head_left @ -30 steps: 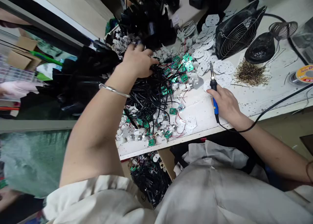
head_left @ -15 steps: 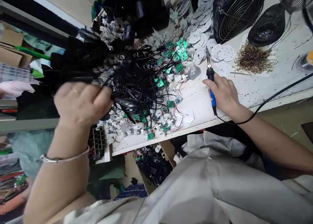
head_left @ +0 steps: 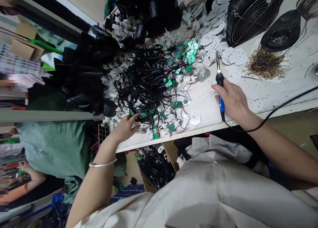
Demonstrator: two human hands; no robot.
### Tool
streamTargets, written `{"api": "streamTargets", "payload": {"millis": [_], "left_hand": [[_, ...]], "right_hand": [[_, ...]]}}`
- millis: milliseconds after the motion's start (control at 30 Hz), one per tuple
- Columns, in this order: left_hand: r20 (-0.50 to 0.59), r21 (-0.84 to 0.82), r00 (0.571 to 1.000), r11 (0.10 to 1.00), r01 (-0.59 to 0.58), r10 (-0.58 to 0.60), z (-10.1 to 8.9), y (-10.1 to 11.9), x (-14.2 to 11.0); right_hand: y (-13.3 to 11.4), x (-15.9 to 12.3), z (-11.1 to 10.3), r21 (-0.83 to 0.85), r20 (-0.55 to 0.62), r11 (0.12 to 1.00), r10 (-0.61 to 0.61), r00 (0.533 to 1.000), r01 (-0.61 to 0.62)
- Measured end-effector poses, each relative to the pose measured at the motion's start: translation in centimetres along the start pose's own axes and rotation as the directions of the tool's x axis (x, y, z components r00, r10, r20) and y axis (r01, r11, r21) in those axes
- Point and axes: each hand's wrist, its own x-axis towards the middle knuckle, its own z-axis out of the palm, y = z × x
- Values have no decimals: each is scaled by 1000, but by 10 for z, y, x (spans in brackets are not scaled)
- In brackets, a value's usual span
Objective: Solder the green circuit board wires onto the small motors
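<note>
My right hand (head_left: 235, 100) is wrapped round a soldering iron (head_left: 220, 88) with a blue and black handle, its metal tip pointing away from me over the white bench. My left hand (head_left: 126, 128), with a bangle on the wrist, is at the near left edge of the pile. Its fingers are stretched out and apart over white parts and small green circuit boards (head_left: 171, 127); whether they touch any is unclear. Just beyond them lies a tangle of black cables (head_left: 146, 79). White motor-like parts with thin red wires lie between my hands.
A black fan (head_left: 254, 17) stands at the back right, beside white perforated discs (head_left: 231, 55). Right of these are a dark dish (head_left: 282, 32) and a sheet with brown crumbs (head_left: 265, 64). Below the bench edge, a carton holds more cables (head_left: 159, 168). At far left another person's arm (head_left: 32, 178) shows.
My left hand came down and right from a raised fist near the dark items to the pile's near edge, and its fingers opened. My right hand still holds the soldering iron. The view shifted slightly.
</note>
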Motion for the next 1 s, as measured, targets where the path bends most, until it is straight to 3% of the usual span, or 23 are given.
{"api": "streamTargets", "payload": {"millis": [67,100,133,167,200,233,267,333,400,467,533,633,700,767,833,867,900,1000], "left_hand": [[-83,35,996,999,-26,29,-30,6,-13],[-215,28,975,999,-45,50,-47,15,-14],[-405,-28,913,998,-62,45,-63,28,-10],[-592,-95,806,993,-65,-4,-78,43,0],[-720,-132,693,985,-110,-19,-92,59,15],[-767,-116,641,975,-190,34,-104,73,35],[-745,-84,657,959,-269,118,-113,83,58],[-606,-24,752,939,-342,258,-123,88,99],[-503,81,800,939,-333,327,-119,77,119],[-471,163,828,953,-256,303,-99,57,112],[-491,166,845,975,-148,212,-66,35,87],[-456,7,888,998,-56,53,-8,14,51],[-442,-41,897,999,-32,11,26,9,45],[-465,-81,884,997,0,-38,46,9,50],[-529,-139,847,990,-17,-60,50,10,57],[-585,-183,807,982,-40,-76,46,11,59],[-649,-226,754,972,-60,-104,38,14,59],[-809,-347,520,937,-47,-274,-4,41,54]], "right_hand": [[1,-2,1,-8,-21,999,-35,999,35],[1,-2,2,3,-23,999,-46,999,46],[2,-2,3,25,-18,998,-49,999,50],[2,-2,3,54,-8,997,-46,999,46],[2,-1,4,86,7,996,-39,999,38],[2,-1,5,114,26,993,-32,999,28],[3,0,5,134,44,991,-28,999,22],[3,0,4,146,75,989,-30,997,19],[3,0,3,138,88,990,-30,996,18],[2,-1,3,121,83,993,-26,996,16],[1,-2,3,85,55,996,-24,998,19],[-1,-3,2,46,12,999,-27,1000,26],[-1,-3,0,61,11,997,-38,999,38],[0,-3,-2,91,23,995,-53,998,51],[2,-2,-2,119,34,991,-59,998,55],[4,-2,-1,132,39,990,-58,998,52],[5,-1,0,144,41,988,-55,998,49],[10,2,3,186,15,981,-55,998,51]]}}
